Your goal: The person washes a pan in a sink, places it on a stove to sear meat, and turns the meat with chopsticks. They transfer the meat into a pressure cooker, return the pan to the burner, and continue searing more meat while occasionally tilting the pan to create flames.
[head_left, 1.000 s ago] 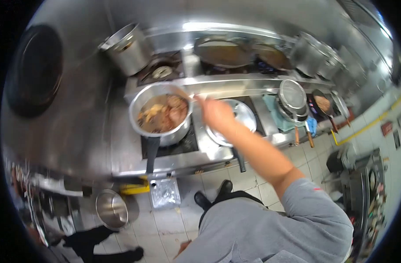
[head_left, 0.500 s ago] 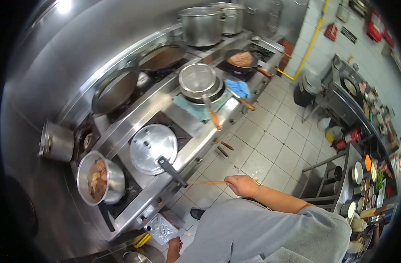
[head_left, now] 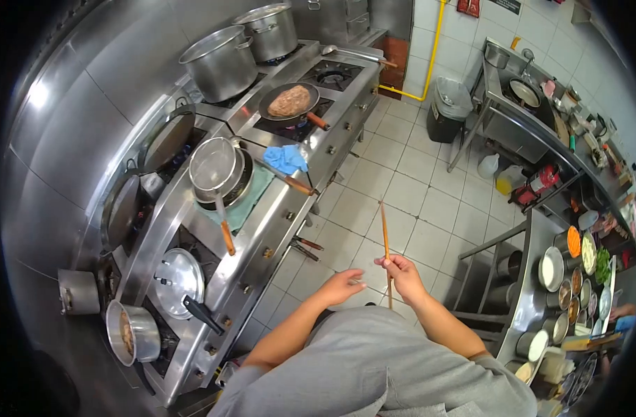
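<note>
In front of my waist, my right hand (head_left: 401, 276) is closed around a long, thin wooden stick (head_left: 385, 233) that points up and away over the floor. The stick's lower part runs down past my fingers. Just left of it, my left hand (head_left: 340, 286) is open and holds nothing, its fingers reaching toward the stick without touching it. On the stove to my left, a pressure cooker lid (head_left: 177, 281) with a black handle lies near an open pot of food (head_left: 136, 333). Farther along, a strainer (head_left: 215, 167) with a wooden handle rests on a pan.
A frying pan (head_left: 271, 111) with a browned piece of food sits on a far burner, near a blue cloth (head_left: 284, 159). Large stockpots (head_left: 221, 66) stand behind. To the right is a counter with several ingredient containers (head_left: 551, 270). A bin (head_left: 449, 111) stands on the tiled floor.
My view has turned away from the near stove toward the aisle. My left hand has risen from low near the floor to beside my right. The stick now points away instead of leftward.
</note>
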`<action>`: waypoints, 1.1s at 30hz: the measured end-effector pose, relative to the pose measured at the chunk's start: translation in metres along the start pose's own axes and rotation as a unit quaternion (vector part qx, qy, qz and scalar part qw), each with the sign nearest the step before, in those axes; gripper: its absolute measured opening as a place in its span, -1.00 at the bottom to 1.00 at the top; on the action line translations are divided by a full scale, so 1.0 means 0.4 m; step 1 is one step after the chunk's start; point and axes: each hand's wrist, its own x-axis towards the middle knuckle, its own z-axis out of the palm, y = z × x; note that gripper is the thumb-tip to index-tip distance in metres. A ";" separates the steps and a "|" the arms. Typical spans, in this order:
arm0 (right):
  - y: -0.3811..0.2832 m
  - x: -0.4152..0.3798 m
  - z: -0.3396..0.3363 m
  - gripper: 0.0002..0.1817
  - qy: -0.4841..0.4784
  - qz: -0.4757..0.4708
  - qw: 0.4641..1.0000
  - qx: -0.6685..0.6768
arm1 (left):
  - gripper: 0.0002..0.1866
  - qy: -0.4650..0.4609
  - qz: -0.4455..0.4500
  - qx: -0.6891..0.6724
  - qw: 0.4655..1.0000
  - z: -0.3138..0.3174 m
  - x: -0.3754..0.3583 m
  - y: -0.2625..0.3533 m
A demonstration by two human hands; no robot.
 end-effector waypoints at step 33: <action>0.549 0.037 -0.803 -0.58 0.106 0.379 0.808 -0.438 | -0.73 0.110 -0.230 0.366 0.895 -0.430 1.144 -0.433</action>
